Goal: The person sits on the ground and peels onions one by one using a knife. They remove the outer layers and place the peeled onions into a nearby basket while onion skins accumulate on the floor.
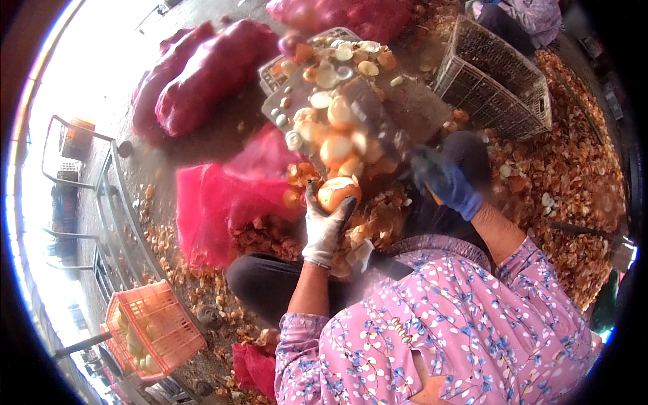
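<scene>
One onion (337,192) is sitting in the left hand (326,226), near the middle of the view, the white-gloved fingers curling up around its underside and gripping it. It is looking partly peeled, pale at the top and orange lower down, so peeling seems to be the step in hand. The right hand (447,181), blue-gloved, is blurring at 2 o'clock from the onion; I cannot tell how far it is closed or whether it is holding anything. The next move, I judge, is calling for a firm grip while the remaining skin comes off.

At 12 o'clock a crate (283,74) is holding peeled onions. At 1 o'clock a grey basket (496,84) is lying tilted, its contents hidden. At 7 o'clock an orange crate (156,331) is holding a few pale onions. Red sacks (209,77) are lying at 11 o'clock, and skins (574,175) are covering the floor at 3 o'clock.
</scene>
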`<state>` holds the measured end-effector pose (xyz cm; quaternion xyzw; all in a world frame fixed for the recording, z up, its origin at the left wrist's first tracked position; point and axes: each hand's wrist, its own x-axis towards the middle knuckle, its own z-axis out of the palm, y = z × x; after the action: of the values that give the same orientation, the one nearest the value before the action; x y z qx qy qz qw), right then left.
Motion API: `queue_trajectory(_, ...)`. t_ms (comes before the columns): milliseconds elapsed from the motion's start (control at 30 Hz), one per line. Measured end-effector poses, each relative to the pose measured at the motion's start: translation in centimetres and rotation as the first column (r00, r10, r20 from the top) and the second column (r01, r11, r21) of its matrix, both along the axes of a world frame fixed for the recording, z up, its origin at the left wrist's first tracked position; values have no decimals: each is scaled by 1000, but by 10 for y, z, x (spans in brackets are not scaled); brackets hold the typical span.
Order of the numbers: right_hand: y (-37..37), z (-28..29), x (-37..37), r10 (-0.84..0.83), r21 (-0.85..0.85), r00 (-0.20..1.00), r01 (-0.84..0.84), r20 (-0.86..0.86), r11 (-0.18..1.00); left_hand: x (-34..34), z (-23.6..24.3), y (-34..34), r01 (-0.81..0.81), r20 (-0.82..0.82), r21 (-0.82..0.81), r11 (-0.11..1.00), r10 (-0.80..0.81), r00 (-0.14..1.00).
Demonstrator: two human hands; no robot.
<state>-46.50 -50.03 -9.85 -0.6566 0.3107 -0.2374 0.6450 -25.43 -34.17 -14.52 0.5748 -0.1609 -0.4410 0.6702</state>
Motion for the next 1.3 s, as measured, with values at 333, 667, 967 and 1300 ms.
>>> queue_trajectory(333,-91,-45,22,-343,-755,813,-170,-471,633,4,-1,-12,23,186,128,992,-46,981)
queue_trajectory(667,-61,-16,91,-321,-804,774,-375,-546,462,7,9,-3,-40,405,208,977,-48,913)
queue_trajectory(967,-101,-24,84,-210,-562,722,-288,-659,775,10,-8,-16,-64,-175,44,997,71,982)
queue_trajectory(1300,22,7,43,280,-146,931,-318,-233,937,17,-28,-16,9,-234,-63,998,-24,972)
